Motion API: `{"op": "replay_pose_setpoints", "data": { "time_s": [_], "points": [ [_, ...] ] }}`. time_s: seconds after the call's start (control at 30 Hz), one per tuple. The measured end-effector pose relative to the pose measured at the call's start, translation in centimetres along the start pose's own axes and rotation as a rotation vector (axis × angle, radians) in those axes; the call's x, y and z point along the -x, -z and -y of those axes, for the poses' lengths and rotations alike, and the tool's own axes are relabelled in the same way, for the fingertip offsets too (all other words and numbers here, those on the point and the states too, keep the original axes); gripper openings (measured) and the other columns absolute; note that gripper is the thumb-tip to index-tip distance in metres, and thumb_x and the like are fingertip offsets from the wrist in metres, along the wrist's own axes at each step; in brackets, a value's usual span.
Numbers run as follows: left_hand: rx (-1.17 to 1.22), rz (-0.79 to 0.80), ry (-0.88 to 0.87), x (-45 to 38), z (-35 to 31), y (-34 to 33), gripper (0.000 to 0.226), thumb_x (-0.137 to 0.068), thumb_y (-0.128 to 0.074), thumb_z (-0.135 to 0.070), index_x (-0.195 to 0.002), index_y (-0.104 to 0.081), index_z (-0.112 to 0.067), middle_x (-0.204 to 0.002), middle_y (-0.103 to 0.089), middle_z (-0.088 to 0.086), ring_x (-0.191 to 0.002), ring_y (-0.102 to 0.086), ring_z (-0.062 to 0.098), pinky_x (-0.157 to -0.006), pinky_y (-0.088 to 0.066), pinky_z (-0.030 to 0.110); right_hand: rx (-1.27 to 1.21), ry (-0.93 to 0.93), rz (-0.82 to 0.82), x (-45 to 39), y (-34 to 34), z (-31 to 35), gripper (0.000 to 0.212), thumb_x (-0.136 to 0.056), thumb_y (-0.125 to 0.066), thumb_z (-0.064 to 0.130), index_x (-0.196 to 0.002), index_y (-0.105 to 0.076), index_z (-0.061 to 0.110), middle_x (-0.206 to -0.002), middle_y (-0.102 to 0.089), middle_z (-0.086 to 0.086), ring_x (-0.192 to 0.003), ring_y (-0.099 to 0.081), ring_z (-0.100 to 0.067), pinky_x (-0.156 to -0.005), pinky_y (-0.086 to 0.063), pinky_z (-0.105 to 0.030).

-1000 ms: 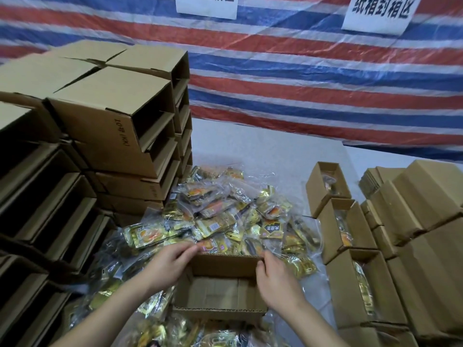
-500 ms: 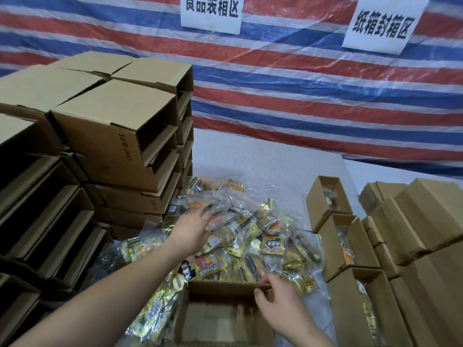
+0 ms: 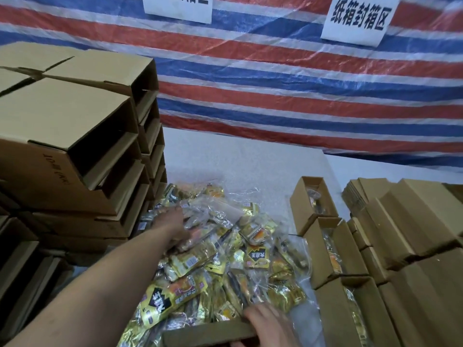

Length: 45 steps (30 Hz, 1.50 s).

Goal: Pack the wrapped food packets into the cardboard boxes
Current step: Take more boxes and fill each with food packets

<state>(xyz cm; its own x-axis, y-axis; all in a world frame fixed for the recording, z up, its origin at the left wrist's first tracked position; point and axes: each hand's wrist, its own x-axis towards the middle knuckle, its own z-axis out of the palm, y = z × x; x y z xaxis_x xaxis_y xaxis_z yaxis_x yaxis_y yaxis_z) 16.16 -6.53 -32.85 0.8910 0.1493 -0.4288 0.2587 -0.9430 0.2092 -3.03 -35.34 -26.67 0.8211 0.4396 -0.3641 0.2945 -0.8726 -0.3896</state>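
L hand (image 3: 176, 227) is stretched out w/ arm extended, fingers buried in the far part of the pile of wrapped food packets (image 3: 225, 261), curled onto a clear-wrapped packet (image 3: 200, 216) there; looks like a grip but the fingertips are hidden, so can't tell for sure. R hand (image 3: 269, 326) sits close in at the bottom edge, fingers curled over the far rim of the open cardboard box (image 3: 208, 334), holding it. The pile lies on the white tabletop (image 3: 238, 159), btwn the two hands and spreading just past the box rim; packets are gold/yellow foil and clear plastic, jumbled. Right of R hand: a row of narrow open boxes (image 3: 323, 236) w/ packets standing inside, and beyond them closed cartons (image 3: 413, 221) stacked. Left of L hand: a tall stack of empty boxes (image 3: 75, 146) lying on their sides, openings facing the pile. Beyond L hand: a red-white-blue striped tarp (image 3: 300, 83) w/ two white paper signs (image 3: 357, 20).
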Motion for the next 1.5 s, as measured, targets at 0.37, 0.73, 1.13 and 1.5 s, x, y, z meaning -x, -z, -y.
{"op": "replay_pose_setpoints", "data": {
  "time_s": [0.37, 0.73, 1.13, 1.5],
  "points": [
    [0.124, -0.001, 0.082, 0.4, -0.5, -0.6, 0.086, -0.083, -0.073, -0.052, -0.150, -0.034, -0.015, -0.149, -0.045, 0.011, -0.125, -0.053, 0.030, -0.099, -0.050, 0.042, -0.058, 0.041, 0.045, -0.9, 0.2, -0.1, 0.066, -0.081, -0.041, 0.080, -0.121, -0.064, 0.032, -0.126, -0.059, 0.018, -0.122, -0.048, 0.000, -0.118, -0.022, -0.023],
    [0.575, 0.014, -0.068, 11.5, -2.0, 2.9, 0.042, -0.098, -0.056, -0.038, -0.131, -0.052, -0.013, -0.114, -0.067, 0.008, -0.099, -0.067, 0.024, -0.090, -0.056, 0.045, -0.471, 0.034, 0.204, -0.3, 2.4, 1.0, 0.088, -0.056, -0.059, 0.094, -0.136, -0.029, 0.070, -0.132, -0.023, 0.057, -0.123, -0.026, 0.024, -0.116, -0.013, -0.024],
    [0.517, -0.210, -0.578, 23.5, -11.0, 7.0, 0.017, -0.085, -0.052, -0.039, -0.098, -0.054, -0.028, -0.096, -0.058, -0.003, -0.096, -0.057, 0.014, -0.086, -0.050, 0.039, -1.670, 0.031, -0.229, -2.9, 9.7, 6.2, 0.070, -0.076, -0.075, 0.043, -0.131, -0.055, 0.004, -0.121, -0.068, -0.021, -0.106, -0.068, -0.030, -0.081, -0.057, -0.036],
    [0.228, -0.046, -0.558, 24.9, -10.3, 7.6, 0.083, -0.080, -0.051, -0.064, -0.145, -0.039, -0.013, -0.159, -0.030, 0.007, -0.149, -0.022, 0.026, -0.122, -0.021, 0.045, -1.489, 0.164, -0.252, -0.5, 9.1, 5.6, 0.056, -0.068, -0.079, 0.023, -0.118, -0.065, 0.003, -0.097, -0.075, -0.014, -0.086, -0.073, -0.027, -0.067, -0.058, -0.031]
  ]
}}
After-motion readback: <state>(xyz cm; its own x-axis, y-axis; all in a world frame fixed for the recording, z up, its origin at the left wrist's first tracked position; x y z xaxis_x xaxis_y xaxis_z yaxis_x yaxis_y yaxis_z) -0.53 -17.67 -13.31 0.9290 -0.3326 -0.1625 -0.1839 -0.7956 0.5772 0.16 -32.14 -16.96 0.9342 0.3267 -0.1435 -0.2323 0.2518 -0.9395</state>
